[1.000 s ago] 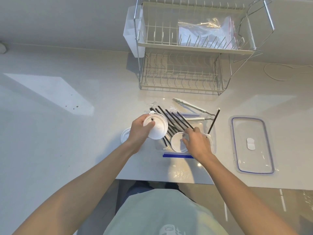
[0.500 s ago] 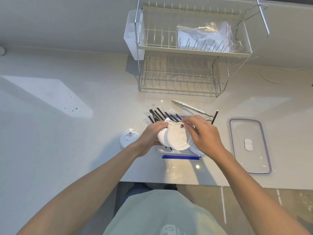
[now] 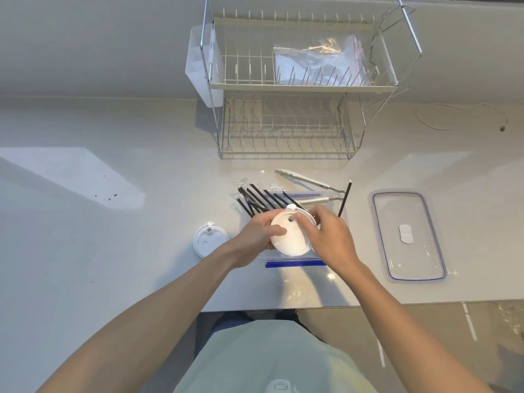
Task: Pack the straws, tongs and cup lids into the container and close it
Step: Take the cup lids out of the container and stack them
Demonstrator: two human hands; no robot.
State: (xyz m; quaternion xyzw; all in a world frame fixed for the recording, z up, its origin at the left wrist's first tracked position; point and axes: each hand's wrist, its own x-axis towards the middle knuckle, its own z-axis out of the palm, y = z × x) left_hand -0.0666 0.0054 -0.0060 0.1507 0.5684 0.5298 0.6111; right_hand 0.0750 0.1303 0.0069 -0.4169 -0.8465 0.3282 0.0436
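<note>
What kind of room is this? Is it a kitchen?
Probably a kitchen, yes. A two-tier wire dish rack stands at the back of a pale countertop, and black straws, tongs and cup lids lie in front of it.

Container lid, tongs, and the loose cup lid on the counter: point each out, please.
container lid [image 3: 408, 235], head view, on its white centre patch.
tongs [image 3: 302, 177], head view, on the upper arm.
loose cup lid [image 3: 209, 239], head view, on its flat top.
</note>
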